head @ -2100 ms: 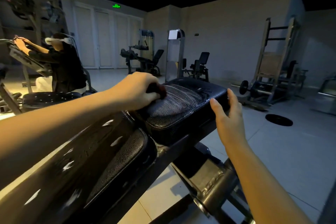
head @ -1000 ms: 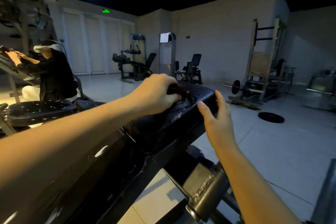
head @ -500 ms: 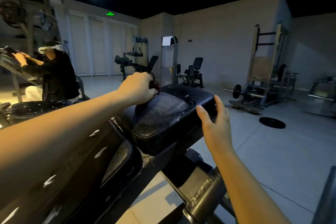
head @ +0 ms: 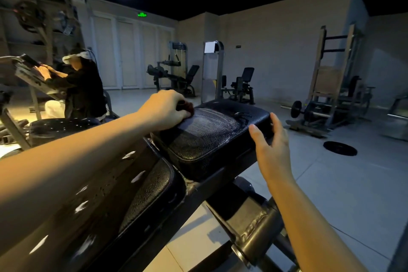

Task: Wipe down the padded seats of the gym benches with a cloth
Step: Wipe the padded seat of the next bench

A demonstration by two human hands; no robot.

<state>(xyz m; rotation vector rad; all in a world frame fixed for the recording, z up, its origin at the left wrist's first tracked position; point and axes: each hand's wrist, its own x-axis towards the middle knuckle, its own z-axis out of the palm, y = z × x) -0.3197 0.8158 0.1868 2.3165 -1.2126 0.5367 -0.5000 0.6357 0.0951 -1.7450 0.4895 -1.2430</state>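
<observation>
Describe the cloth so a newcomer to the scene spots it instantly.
Start at the black bench filling the foreground and go to its raised seat pad. At the pad's far left edge, the left hand grips a small wad of cloth. It is dark reddish against all-black padding, and the right hand beside the pad holds nothing.

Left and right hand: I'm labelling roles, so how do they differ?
The left hand grips a dark cloth on the seat pad; the right hand holds nothing. The left hand's fingers are curled; the right hand's are loosely spread beside the pad's edge. Both are bare, at the same pad.
</observation>
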